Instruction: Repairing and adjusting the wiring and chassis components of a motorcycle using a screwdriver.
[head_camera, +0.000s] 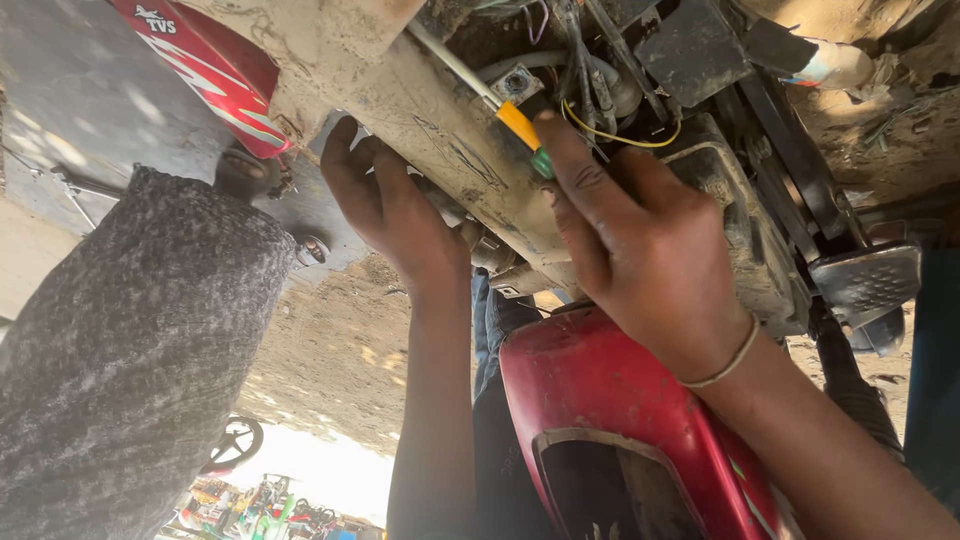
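Up and far left of the left hand: a white logo decal with white streaks on the red glossy panel, slanting along it. Far below the same hand, at the bottom edge: small colourful packages, too blurred to make out. No screens or signs.

wires crowd frame, open ground left
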